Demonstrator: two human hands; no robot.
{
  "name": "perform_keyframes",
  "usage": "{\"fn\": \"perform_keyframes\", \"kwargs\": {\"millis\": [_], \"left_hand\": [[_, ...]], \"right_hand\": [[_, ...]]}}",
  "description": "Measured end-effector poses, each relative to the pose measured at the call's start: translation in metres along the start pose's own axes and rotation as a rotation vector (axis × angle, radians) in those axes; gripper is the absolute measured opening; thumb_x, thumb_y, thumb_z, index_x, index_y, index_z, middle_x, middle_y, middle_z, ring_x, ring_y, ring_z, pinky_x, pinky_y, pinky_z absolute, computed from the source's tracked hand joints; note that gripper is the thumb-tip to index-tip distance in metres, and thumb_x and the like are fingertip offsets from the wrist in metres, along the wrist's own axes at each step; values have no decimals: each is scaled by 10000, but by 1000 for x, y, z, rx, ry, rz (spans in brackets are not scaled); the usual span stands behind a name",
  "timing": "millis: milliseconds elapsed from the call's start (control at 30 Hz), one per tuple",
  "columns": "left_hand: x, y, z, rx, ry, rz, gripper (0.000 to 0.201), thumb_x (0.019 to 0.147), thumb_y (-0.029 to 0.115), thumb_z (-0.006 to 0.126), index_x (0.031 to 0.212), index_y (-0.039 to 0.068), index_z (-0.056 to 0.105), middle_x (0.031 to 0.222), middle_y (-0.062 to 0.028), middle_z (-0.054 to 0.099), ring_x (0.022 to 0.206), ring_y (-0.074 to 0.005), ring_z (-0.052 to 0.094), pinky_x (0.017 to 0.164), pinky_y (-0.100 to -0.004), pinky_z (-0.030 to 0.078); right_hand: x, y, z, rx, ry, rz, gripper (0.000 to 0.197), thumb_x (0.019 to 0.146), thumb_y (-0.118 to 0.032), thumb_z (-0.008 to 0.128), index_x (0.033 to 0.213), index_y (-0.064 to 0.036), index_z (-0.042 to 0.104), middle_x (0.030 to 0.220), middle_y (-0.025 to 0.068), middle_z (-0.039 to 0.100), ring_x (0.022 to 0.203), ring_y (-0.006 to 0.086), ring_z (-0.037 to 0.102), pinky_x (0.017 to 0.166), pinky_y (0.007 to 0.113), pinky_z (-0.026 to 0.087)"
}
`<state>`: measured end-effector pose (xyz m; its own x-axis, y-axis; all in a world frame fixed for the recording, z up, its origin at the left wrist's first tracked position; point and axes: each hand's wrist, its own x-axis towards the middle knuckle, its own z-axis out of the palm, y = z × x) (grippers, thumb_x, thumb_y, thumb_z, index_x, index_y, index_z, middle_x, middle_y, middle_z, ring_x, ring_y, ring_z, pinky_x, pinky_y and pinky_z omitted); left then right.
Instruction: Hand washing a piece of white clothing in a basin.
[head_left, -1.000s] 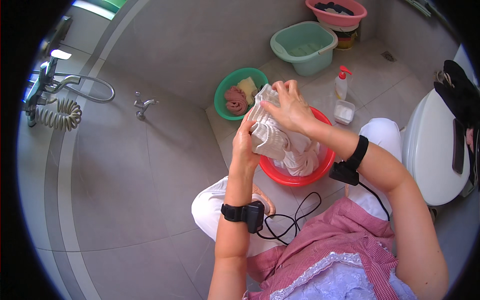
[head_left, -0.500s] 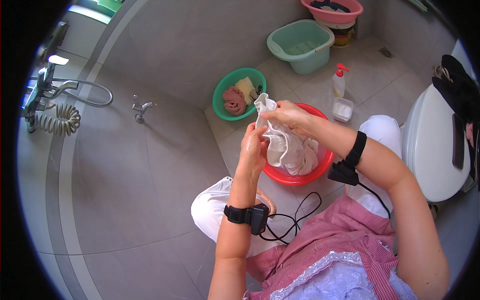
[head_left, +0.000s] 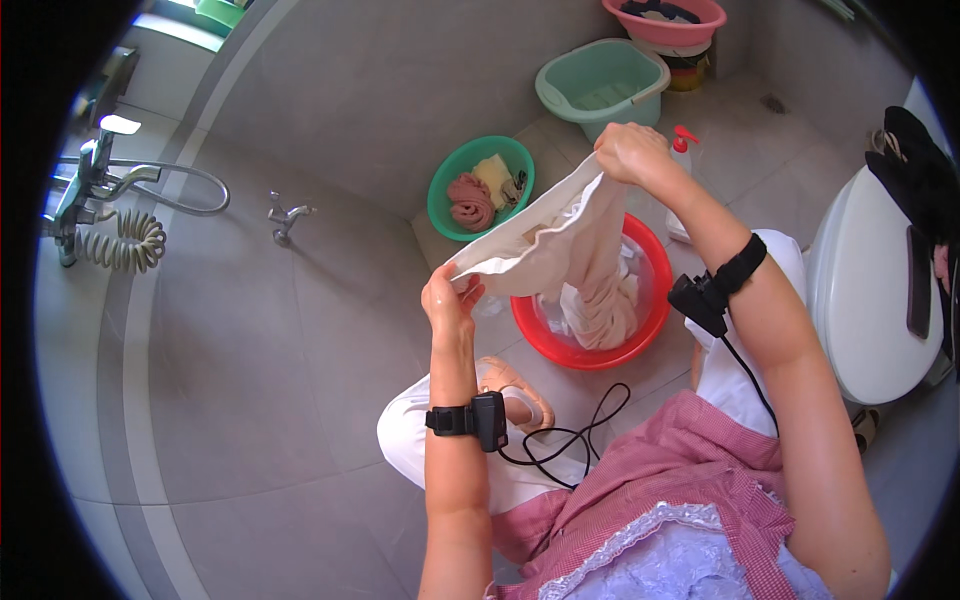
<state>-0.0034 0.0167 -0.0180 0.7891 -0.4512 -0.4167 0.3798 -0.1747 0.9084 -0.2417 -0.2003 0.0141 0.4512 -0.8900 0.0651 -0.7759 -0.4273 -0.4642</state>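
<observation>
An off-white garment [head_left: 590, 225] stretches wide between my two hands, its banded opening pulled into a long edge. My left hand [head_left: 452, 303] grips the lower left end of that band. Higher up and to the right, my right hand [head_left: 633, 154] is closed around the other end. The rest of the garment hangs in twisted folds into a red basin [head_left: 657, 305] on the floor. Whitish water or suds show around the cloth there. Which kind of garment it is, I cannot tell.
Beyond my left hand sits a green basin [head_left: 436, 212] with pink and cream cloths. A pale teal tub [head_left: 604, 82] and a pink basin [head_left: 690, 33] stand farther back. Beside my right forearm is a red-topped pump bottle [head_left: 682, 158]. A toilet [head_left: 862, 300] stands right; a wall tap [head_left: 285, 219] is left.
My hands have moved apart, the right up and away, the left down and left. The garment's bunched edge is now spread out between them.
</observation>
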Motion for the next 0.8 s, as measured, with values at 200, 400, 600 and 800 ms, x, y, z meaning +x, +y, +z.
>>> {"fn": "perform_keyframes", "kwargs": {"millis": [200, 400, 600, 800], "left_hand": [[-10, 3, -6, 130, -469, 95, 273, 853, 249, 646, 1003, 29, 587, 942, -84, 615, 762, -182, 600, 697, -317, 521], [-36, 12, 2, 1017, -389, 692, 374, 709, 60, 762, 1030, 1, 579, 870, -68, 654, 793, -113, 641, 692, -279, 514], [-8, 13, -8, 469, -74, 689, 164, 787, 80, 733, 914, 5, 662, 818, -44, 668, 766, -122, 619, 715, -285, 488], [1, 15, -6, -84, -233, 497, 278, 891, 140, 686, 1128, 51, 572, 1054, -33, 617, 948, -136, 582, 818, -294, 468]], "right_hand": [[37, 37, 9, -40, -323, -307, 253, 763, -100, 447, 780, 39, 658, 709, 233, 634, 694, 322, 677, 594, 397, 510], [40, 28, -1, -122, -308, -217, 255, 698, -192, 641, 796, 38, 693, 841, 241, 679, 721, 343, 666, 609, 423, 512], [-7, 12, -17, 726, -407, -188, 419, 612, -235, 784, 921, 18, 657, 867, 102, 676, 765, 217, 617, 718, 340, 491], [3, 2, -17, 619, -368, -335, 380, 647, -140, 749, 1002, -26, 676, 911, 70, 694, 859, 169, 620, 819, 295, 478]]}}
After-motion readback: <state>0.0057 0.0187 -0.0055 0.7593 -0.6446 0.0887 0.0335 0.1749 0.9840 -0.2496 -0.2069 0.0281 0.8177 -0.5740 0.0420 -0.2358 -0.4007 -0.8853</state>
